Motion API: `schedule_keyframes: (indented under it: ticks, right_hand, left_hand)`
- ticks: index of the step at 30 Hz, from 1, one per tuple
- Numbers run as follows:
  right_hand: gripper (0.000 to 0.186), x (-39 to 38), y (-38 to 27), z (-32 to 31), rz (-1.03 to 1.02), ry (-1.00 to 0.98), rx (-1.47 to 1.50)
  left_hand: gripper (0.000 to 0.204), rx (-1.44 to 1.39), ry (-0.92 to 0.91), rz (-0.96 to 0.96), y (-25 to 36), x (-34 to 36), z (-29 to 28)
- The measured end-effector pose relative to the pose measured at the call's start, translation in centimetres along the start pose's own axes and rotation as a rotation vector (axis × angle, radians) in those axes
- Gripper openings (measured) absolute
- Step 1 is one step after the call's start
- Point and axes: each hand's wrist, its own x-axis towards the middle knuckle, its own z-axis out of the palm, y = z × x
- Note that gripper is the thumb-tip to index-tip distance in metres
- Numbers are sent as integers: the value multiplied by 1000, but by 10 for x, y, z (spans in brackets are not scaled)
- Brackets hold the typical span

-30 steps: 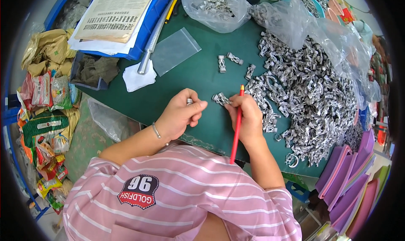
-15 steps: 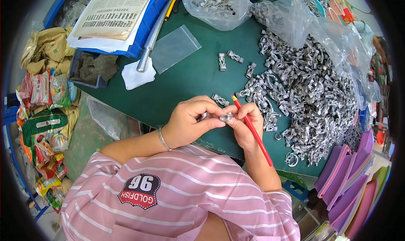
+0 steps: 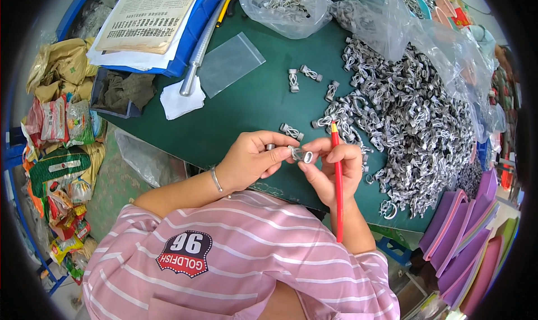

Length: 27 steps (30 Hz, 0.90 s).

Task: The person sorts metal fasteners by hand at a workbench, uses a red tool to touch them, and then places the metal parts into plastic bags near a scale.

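Observation:
Near the table's front edge, my left hand (image 3: 244, 162) pinches a small grey metal fitting (image 3: 301, 155) between thumb and finger. Part of another grey piece (image 3: 270, 147) shows among its fingers. My right hand (image 3: 336, 166) is closed, thumb and fingertip touching the fitting's far end. Between its fingers stands a thin red pen-like tool (image 3: 339, 199) with a yellow tip pointing away from me. Just beyond the hands lies a loose grey coiled piece (image 3: 292, 131). On the right spreads a large heap of similar grey pieces (image 3: 414, 135).
Loose pieces (image 3: 293, 80) lie mid-table. A plastic bag of pieces (image 3: 286, 12) is at the back. On the left are a zip bag (image 3: 232, 63), white paper (image 3: 180, 102), a metal rod (image 3: 193, 73) and a blue tray (image 3: 193, 31). Purple foam-like sheets (image 3: 448, 225) stand at lower right.
My right hand has turned, swinging the red tool from a slant to nearly upright and slightly rightward. The fitting has been tilted, so its oval opening now shows, and my fingers sit farther apart.

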Motion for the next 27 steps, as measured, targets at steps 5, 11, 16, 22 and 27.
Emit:
schedule_keyframes:
  ticks: [5,11,16,22,27]
  right_hand:
    - [30,0,2,1,-22,-37,-110]
    - [22,20,11,-11,-72,-62,-760]
    - [23,18,22,-11,-87,-171,-867]
    - [20,7,11,-4,430,56,-28]
    - [21,1,21,-7,429,-47,405]
  left_hand:
    - [21,-257,-66,-69,-11,5,-5]
    - [20,-588,16,-111,-2,4,-21]
    - [10,-414,64,-69,0,4,-18]
    - [31,136,113,89,-7,2,-9]
    - [19,433,61,402,1,0,-5]
